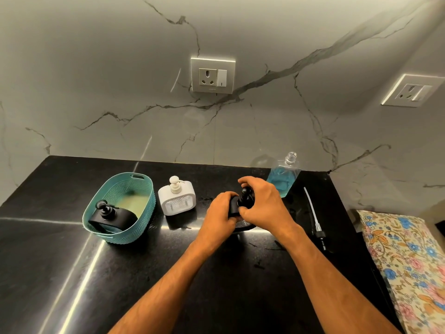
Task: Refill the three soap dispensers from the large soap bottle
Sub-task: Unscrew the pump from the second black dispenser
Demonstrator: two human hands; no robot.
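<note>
At the far left of the black table (60, 261) stands a teal basket (142, 213), and inside it a black soap dispenser (113, 219) lies tilted toward its near left side, pump on top. Just to the right of the basket, apart from it, a white soap dispenser (177, 198) stands upright with its cream pump in place.

Further right, both hands meet over a second black soap dispenser (234, 208) standing on the table. The left hand (220, 214) grips the body of it, fingers curled round its left side. The right hand (262, 206) has its grip curled over the pump head (246, 195), fingers arched above it and thumb on the near side, pinching the black top. Much of this dispenser is hidden beneath the two hands; only part of its ribbed lower body shows under the right palm.

Behind the right hand, against the marbled wall (96, 92), stands the large soap bottle (284, 177), clear, with blue liquid filling its lower part and its neck open, no cap on. To the right of it lies its pump (315, 222), a white tube with a dark collar, flat on the table. At the far right edge is a flowered cloth (404, 261). On the wall are two sockets (212, 75), one over the middle and one at the right.
</note>
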